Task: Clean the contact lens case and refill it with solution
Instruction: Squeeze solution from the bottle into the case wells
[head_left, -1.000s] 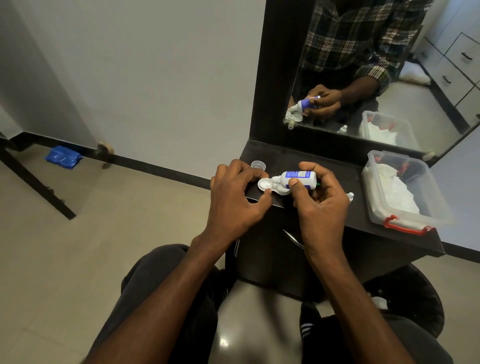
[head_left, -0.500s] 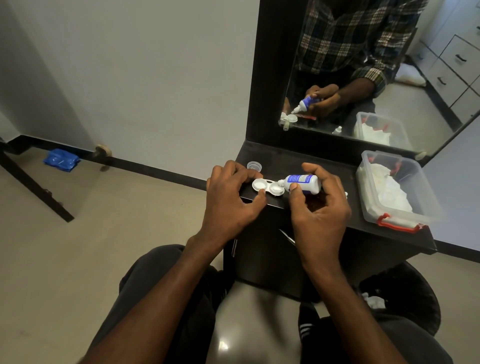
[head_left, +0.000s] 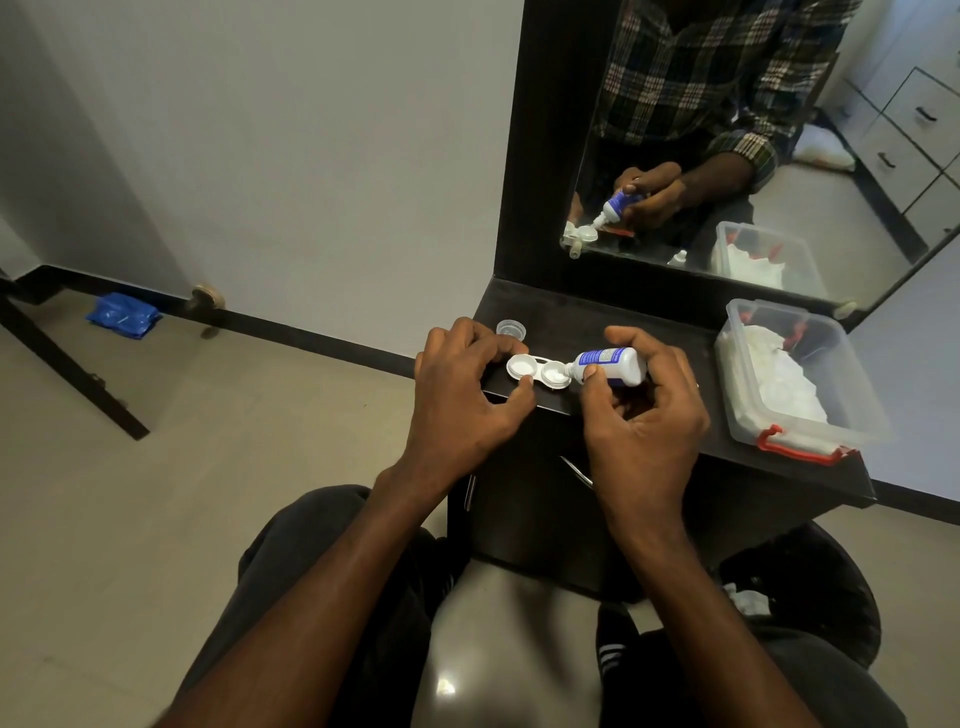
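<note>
Dark vanity shelf (head_left: 649, 332) below a mirror (head_left: 727, 130) carries the white contact lens case (head_left: 537, 371), its 2 wells uncapped, near the front left edge. Left hand (head_left: 460, 395) pinches the case's left well between thumb and curled fingers. Right hand (head_left: 641, 415) grips the solution bottle (head_left: 608, 366), tipped sideways, nozzle over the right well. One clear cap (head_left: 510, 328) sits just behind the left hand. Well to the right stands a plastic container (head_left: 800, 384) holding white tissue.
</note>
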